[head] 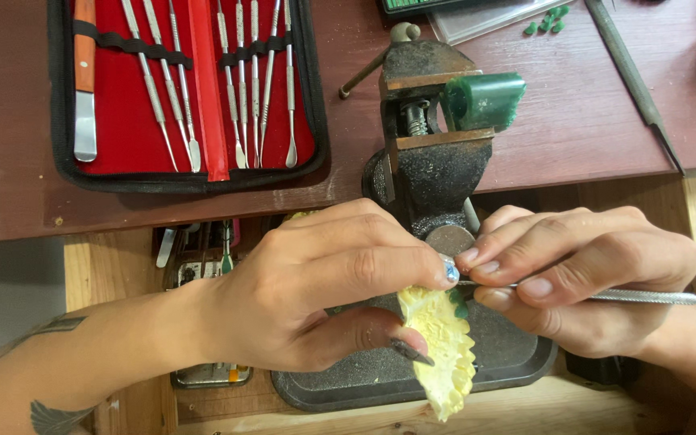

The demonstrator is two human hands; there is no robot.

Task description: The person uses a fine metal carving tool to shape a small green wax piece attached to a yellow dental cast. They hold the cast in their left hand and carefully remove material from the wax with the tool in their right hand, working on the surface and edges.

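1. While the left hand (pixel 316 282) pinches a pale yellow dental cast (pixel 443 342) between thumb and forefinger, the cast sits near 6 o'clock in the view, over the dark base plate of a small black vise (pixel 428 161).
2. Fingers of the left hand are closed on the cast's upper end; the thumb presses its near edge.
3. At 3 o'clock the right hand (pixel 582 278) has its fingers closed round a slim metal carving tool (pixel 654 297), held like a pen, its handle running off toward the right edge.
4. Its tip meets a small green wax spot (pixel 459 303) on the cast's top, just beside the left forefinger.
5. Clamped in the vise jaws at 12 o'clock is a green wax block (pixel 485 101).
6. At 10 o'clock on the dark wooden bench (pixel 573 121) lies an open red-lined case (pixel 191 89) of steel instruments.
7. A long metal file (pixel 634 84) lies at 1 o'clock, with small green wax bits (pixel 548 20) near it.
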